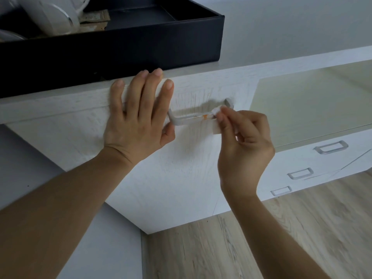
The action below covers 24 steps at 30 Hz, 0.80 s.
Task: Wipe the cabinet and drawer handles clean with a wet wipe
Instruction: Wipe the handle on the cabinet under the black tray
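A silver bar handle (187, 119) with a small orange smear sits on the white cabinet front (181, 168). My left hand (138, 117) lies flat against the cabinet front, fingers straight and spread, thumb touching the handle's left end. My right hand (241, 141) pinches a small white wet wipe (217, 125), folded around the right part of the handle bar. Part of the wipe is hidden by my fingers.
A black tray (141, 43) holding white cups and paper packets stands on the cabinet top just above my left hand. To the right, a lower unit carries three more silver drawer handles (331, 147). Wooden floor (261, 238) lies below, a pale wall at the left.
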Each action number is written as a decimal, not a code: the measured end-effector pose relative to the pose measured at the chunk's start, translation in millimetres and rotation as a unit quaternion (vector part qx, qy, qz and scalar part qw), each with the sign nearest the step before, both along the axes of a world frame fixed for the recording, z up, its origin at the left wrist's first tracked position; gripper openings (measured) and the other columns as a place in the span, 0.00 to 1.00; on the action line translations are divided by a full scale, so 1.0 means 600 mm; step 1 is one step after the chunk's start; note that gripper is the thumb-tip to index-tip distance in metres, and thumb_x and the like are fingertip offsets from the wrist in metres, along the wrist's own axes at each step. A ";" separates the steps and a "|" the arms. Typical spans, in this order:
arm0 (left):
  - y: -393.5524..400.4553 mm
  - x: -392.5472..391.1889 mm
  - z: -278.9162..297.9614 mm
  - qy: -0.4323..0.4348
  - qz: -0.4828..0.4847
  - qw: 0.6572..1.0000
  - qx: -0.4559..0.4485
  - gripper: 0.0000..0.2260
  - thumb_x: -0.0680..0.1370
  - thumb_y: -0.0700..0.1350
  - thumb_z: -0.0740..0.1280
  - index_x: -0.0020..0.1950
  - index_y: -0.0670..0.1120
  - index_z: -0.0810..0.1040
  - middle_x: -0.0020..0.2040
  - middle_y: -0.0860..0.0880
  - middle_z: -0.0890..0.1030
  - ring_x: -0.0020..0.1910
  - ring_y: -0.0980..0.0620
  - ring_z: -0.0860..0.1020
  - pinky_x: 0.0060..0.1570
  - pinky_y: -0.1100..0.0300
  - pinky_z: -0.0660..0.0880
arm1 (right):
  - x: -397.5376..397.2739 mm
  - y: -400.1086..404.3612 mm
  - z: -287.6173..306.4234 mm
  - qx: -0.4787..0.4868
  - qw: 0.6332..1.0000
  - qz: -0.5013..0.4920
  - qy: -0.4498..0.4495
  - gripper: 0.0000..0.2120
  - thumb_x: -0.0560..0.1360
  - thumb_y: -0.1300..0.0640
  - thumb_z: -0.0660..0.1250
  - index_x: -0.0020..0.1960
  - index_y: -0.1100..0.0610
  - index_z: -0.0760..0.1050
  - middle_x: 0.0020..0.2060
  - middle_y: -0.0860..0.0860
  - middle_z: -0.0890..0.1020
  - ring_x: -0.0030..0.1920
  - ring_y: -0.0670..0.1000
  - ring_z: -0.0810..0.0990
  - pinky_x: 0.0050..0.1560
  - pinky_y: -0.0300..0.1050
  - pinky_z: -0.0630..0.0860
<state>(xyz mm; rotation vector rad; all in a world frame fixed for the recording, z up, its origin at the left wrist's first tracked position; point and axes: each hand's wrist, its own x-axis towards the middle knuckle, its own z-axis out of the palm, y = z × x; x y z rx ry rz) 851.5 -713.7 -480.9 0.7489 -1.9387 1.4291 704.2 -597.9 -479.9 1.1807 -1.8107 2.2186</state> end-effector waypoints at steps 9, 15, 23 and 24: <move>-0.002 -0.002 -0.001 0.007 -0.012 1.000 0.007 0.30 0.80 0.57 0.54 0.72 0.37 0.51 0.68 0.36 0.60 0.67 0.38 0.61 0.66 0.42 0.56 | -0.008 -0.001 -0.005 -0.005 0.998 0.010 -0.059 0.04 0.73 0.63 0.71 0.48 0.59 0.81 0.42 0.45 0.74 0.38 0.35 0.73 0.42 0.26 0.69; -0.002 -0.002 -0.002 0.009 -0.016 1.000 0.010 0.30 0.80 0.56 0.54 0.72 0.37 0.51 0.68 0.36 0.60 0.67 0.38 0.61 0.66 0.41 0.56 | -0.015 -0.005 -0.007 -0.033 0.997 0.017 -0.067 0.13 0.75 0.63 0.67 0.43 0.44 0.75 0.40 0.49 0.77 0.42 0.51 0.79 0.45 0.42 0.76; -0.002 -0.003 -0.004 0.010 -0.013 1.000 0.004 0.30 0.79 0.56 0.55 0.72 0.37 0.53 0.68 0.35 0.60 0.66 0.37 0.62 0.66 0.41 0.55 | 0.006 0.006 -0.006 -0.007 0.987 0.102 -0.123 0.12 0.73 0.62 0.70 0.41 0.45 0.77 0.41 0.52 0.81 0.46 0.52 0.81 0.48 0.45 0.78; -0.002 -0.003 -0.004 0.010 -0.012 1.000 0.005 0.30 0.79 0.56 0.55 0.72 0.37 0.53 0.68 0.35 0.60 0.66 0.37 0.62 0.66 0.41 0.55 | 0.008 0.007 -0.005 0.002 0.984 0.107 -0.142 0.10 0.73 0.61 0.71 0.41 0.46 0.78 0.41 0.51 0.82 0.46 0.50 0.81 0.48 0.44 0.78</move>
